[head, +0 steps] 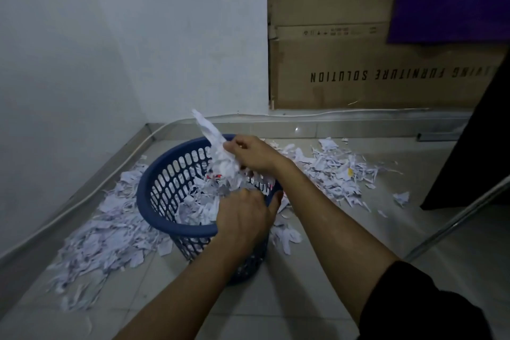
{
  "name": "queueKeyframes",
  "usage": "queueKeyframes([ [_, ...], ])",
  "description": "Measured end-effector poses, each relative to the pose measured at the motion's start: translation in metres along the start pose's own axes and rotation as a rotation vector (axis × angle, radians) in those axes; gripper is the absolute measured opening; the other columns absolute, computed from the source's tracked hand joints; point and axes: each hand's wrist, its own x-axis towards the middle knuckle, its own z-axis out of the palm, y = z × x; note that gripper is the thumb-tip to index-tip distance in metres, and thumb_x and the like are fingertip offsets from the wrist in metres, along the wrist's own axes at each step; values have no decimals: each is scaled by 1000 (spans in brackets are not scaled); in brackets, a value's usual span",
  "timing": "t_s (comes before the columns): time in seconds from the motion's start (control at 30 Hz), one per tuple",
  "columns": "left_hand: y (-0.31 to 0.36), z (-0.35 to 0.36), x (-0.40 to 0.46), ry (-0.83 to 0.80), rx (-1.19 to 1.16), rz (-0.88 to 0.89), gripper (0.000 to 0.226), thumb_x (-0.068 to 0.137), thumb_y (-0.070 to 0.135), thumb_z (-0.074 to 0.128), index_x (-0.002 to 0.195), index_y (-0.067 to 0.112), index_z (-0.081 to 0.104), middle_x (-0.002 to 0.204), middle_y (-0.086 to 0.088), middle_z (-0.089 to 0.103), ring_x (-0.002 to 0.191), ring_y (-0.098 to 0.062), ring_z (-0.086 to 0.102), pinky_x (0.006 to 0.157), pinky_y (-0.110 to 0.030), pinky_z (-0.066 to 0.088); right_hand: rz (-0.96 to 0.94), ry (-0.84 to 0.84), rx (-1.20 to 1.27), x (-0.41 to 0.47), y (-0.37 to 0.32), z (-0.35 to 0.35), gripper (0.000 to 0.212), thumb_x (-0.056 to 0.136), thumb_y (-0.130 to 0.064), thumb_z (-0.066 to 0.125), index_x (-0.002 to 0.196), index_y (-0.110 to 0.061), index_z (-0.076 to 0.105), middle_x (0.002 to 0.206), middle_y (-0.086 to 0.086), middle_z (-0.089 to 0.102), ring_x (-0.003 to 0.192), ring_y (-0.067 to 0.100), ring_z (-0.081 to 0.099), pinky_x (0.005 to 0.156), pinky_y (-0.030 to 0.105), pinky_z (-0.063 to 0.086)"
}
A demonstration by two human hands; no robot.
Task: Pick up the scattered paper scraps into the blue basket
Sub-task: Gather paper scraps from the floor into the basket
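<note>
The right hand (255, 153) grips a bunch of paper scraps (223, 154) above the blue basket (154, 196) on the floor (317, 270). The left hand (242, 218) grips the basket's near rim, fingers curled inside. Scattered scraps (105, 240) lie around it.

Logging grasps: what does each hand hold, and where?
Right hand grips a scrap bundle at its middle, over the basket. Left hand is at the near rim; whether it holds anything cannot be told.

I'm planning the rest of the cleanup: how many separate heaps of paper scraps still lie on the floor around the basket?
2. One heap lies left of the blue basket; the other heap lies right of it, behind the right hand. The arms may hide more scraps.
</note>
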Motion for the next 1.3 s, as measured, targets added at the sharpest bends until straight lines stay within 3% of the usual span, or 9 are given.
queueKeyframes([
  [0.2, -3, 2, -1, 37, -7, 5, 66, 98, 67, 21, 77, 17, 58, 82, -7, 65, 65, -21, 53, 61, -30, 38, -33, 49, -50, -6, 9, -16, 40, 101, -45, 50, 109, -11, 72, 106, 3, 73, 87, 18, 72, 78, 41, 61],
  [0.4, 0, 1, 1, 49, 6, 19, 64, 98, 66, 20, 70, 18, 52, 71, -3, 56, 63, -22, 56, 60, -30, 41, -106, 406, 108, -24, 36, -51, 27, 103, -28, 52, 88, -20, 73, 89, 3, 75, 81, 16, 72, 68, 33, 58],
  [0.5, 0, 1, 7, 45, 2, 21, 58, 99, 63, 21, 77, 20, 53, 77, -3, 59, 69, -23, 57, 64, -31, 39, -36, 549, 225, -39, 81, -56, 28, 104, -27, 51, 92, -14, 73, 88, 6, 75, 80, 18, 71, 66, 24, 55],
  [0.67, 6, 12, 22, 34, -149, 74, 43, 102, 52, 27, 93, 21, 55, 91, -3, 64, 80, -25, 61, 68, -33, 46, 164, 675, 356, -69, 160, -54, 23, 102, -24, 54, 89, -17, 73, 83, 5, 74, 75, 16, 70, 65, 28, 54],
  [0.77, 5, 19, 24, 29, -164, 109, 53, 100, 59, 20, 95, 22, 58, 86, -4, 65, 75, -25, 63, 72, -37, 54, 305, 714, 259, -87, 212, -50, 23, 101, -23, 55, 85, -23, 72, 82, 3, 74, 79, 18, 70, 73, 38, 56],
  [0.87, 1, 22, 20, 72, -151, 123, 58, 98, 62, 18, 93, 23, 60, 80, -5, 65, 70, -27, 63, 66, -38, 55, 403, 689, 45, -113, 260, -39, 14, 99, -36, 57, 99, -27, 68, 94, 2, 71, 92, 22, 66, 78, 33, 50],
  [1.07, 1, 20, 18, 124, -72, 125, 52, 98, 62, 17, 81, 27, 51, 62, 3, 47, 62, -26, 59, 56, -33, 44, 650, 470, -311, -144, 322, -18, 82, 86, -71, 56, 154, -34, 30, 160, 6, 28, 146, 28, 25, 117, 46, 22],
  [1.2, 3, 21, 15, 149, -40, 122, 55, 97, 62, 19, 82, 25, 56, 61, 1, 50, 59, -28, 60, 53, -32, 42, 632, 378, -429, -135, 340, -8, 104, 78, -85, 47, 159, -37, 3, 167, 7, -5, 153, 25, -5, 121, 48, 1],
  [1.3, 3, 20, 12, 158, -27, 115, 56, 97, 62, 19, 87, 25, 60, 65, -4, 56, 62, -31, 62, 54, -33, 40, 601, 283, -563, -122, 350, 2, 107, 76, -91, 38, 159, -36, -2, 167, 8, -9, 153, 24, -11, 118, 53, -11],
])
